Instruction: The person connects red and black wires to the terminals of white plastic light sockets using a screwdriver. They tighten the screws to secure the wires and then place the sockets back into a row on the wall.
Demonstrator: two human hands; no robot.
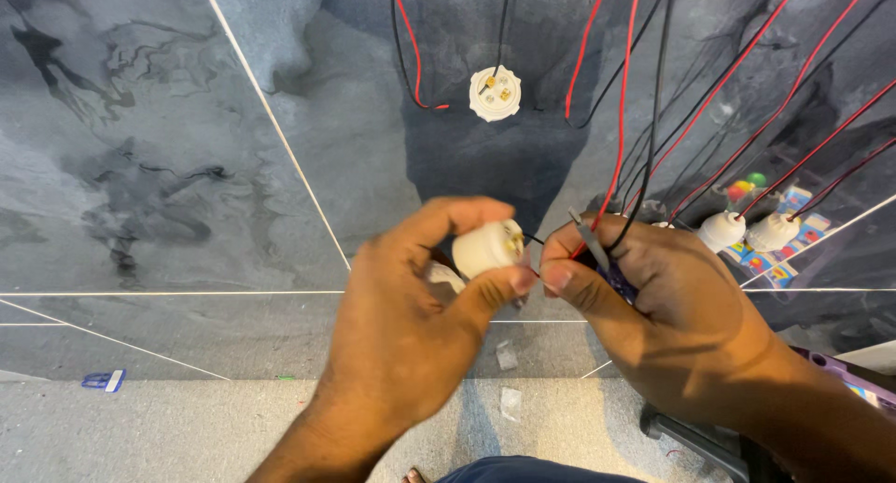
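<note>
The left hand (411, 306) pinches a white lamp holder (487, 247) near centre, terminals turned right to meet the wire. The right hand (653, 306), fingers pressed together, grips a dark-handled tool (597, 259) and red and black wires (623, 147); another holder (495, 93) lies farther off.

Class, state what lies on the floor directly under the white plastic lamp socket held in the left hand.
Beneath the white plastic lamp socket lies the grey marbled floor tile; two small clear plastic scraps show lower down. The left hand covers the rest.
</note>
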